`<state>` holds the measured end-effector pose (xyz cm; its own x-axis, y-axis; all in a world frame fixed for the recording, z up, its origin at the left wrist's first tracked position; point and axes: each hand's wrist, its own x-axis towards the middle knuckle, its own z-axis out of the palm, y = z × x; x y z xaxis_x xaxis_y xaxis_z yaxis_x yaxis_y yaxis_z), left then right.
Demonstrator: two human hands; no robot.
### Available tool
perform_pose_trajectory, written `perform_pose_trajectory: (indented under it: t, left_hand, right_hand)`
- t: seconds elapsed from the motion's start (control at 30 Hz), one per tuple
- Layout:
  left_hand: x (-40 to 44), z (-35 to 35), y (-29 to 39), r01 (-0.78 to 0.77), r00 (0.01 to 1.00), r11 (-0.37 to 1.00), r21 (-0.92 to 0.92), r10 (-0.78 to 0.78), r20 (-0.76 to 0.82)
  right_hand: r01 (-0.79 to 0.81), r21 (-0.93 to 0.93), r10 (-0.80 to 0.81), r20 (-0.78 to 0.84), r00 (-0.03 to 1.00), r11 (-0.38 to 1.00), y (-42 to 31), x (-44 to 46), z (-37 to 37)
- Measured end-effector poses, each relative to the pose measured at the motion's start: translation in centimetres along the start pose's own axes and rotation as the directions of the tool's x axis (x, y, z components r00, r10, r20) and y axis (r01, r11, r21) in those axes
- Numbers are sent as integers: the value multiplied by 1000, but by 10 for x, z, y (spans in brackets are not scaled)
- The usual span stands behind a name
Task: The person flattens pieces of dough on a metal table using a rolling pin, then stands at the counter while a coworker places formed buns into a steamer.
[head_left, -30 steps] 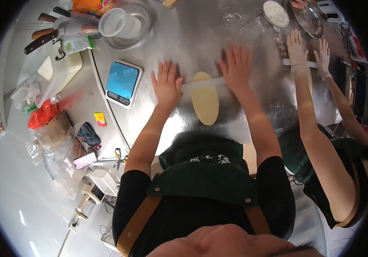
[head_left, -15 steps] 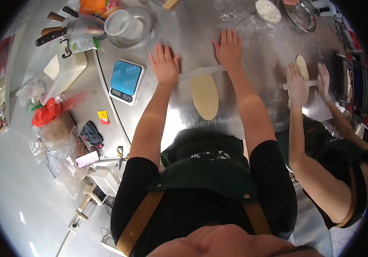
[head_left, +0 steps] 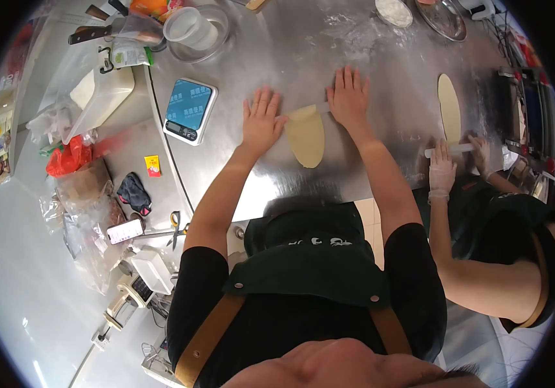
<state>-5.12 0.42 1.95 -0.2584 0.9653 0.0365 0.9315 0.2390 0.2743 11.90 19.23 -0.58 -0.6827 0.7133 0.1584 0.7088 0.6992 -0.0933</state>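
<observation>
A flat oval of pale yellow dough (head_left: 307, 143) lies on the metal table, its far edge lapped over a white rolling pin (head_left: 322, 108). My left hand (head_left: 262, 121) rests at the pin's left end, palm down with the fingers stretched forward. At the right end, my right hand (head_left: 349, 97) lies flat over the pin, its fingers also stretched out. Neither hand is wrapped round the pin. Much of both pin ends is hidden beneath my hands.
Left of my hands are a digital scale (head_left: 189, 111), a metal bowl (head_left: 216, 48), knives (head_left: 90, 34) and scissors (head_left: 175, 227). At right, a co-worker's gloved hands (head_left: 441, 169) touch another pin (head_left: 452, 150) below a long dough piece (head_left: 449, 107). A flour bowl (head_left: 394, 11) stands farther back.
The dough's far end now laps over my rolling pin. My hands have moved closer together. The co-worker's hands and pin have moved toward the table's near edge, leaving more of their dough visible.
</observation>
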Motion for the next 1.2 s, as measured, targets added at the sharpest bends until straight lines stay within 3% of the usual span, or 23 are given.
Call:
perform_pose_trajectory:
  t: [0.13,0.23,0.4,0.53,0.6,0.7,0.8,0.93,1.0,1.13,1.2]
  left_hand:
    - [10,-8,7,-204,977,978,-47,206,58]
    - [29,1,10,-90,996,993,-70,90,-7]
    - [58,17,-11,-67,988,998,0,66,-143]
    - [80,18,-31,-97,967,994,58,108,-232]
    - [87,19,-36,-30,973,999,39,38,-226]
    - [76,19,-29,13,979,1000,14,-10,-204]
    - [49,17,-4,58,990,998,12,-56,-131]
    - [7,24,14,31,998,999,-20,-32,-57]
    - [15,24,-3,91,993,995,-50,-95,-74]
    - [35,18,-32,226,963,972,65,-213,-165]
    - [26,28,-26,238,970,963,126,-228,-90]
  right_hand:
    - [-121,3,121,58,991,993,-7,18,17]
    - [-152,11,152,22,988,988,-10,30,26]
    - [-210,121,224,-113,968,970,-16,62,32]
    - [-97,143,136,-291,947,985,-18,82,34]
    - [-55,146,102,-334,937,988,-17,87,33]
    - [-43,200,103,-302,948,979,-15,75,26]
    - [-111,190,144,-171,975,975,-14,33,20]
    - [-35,112,42,-65,997,993,-11,-5,5]
    - [-14,71,14,-2,1000,997,-9,-4,-4]
    - [100,145,-88,-90,992,984,-3,16,-11]
    - [125,186,-106,-107,989,975,1,4,-1]
